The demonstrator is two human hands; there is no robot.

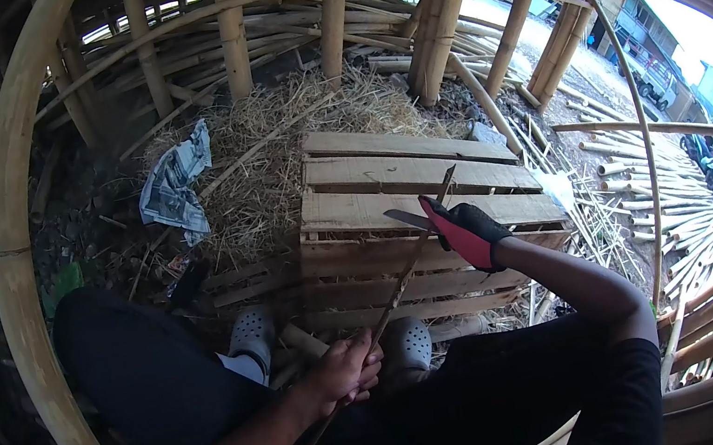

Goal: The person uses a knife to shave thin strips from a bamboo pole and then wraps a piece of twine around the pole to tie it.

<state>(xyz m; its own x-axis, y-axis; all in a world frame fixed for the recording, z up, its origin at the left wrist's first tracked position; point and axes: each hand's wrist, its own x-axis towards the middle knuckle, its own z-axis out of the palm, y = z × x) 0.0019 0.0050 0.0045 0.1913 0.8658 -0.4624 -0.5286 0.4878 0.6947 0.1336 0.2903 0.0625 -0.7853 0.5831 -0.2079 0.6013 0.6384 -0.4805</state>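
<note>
My bare left hand is wrapped round a thin bamboo strip, which slants from my lap up past my other hand. My right hand, in a red and black glove, is closed on a knife. The blade points left and crosses the strip near its upper end, with the gloved thumb close beside it. The knife's handle is hidden inside the glove. Below both the blade and the glove lies a slatted wooden crate.
Crumpled newspaper lies on straw left of the crate. A thick bamboo pole stands close on my left. Bamboo posts rise behind, and cut bamboo poles are piled at right. My clogs are near the crate's base.
</note>
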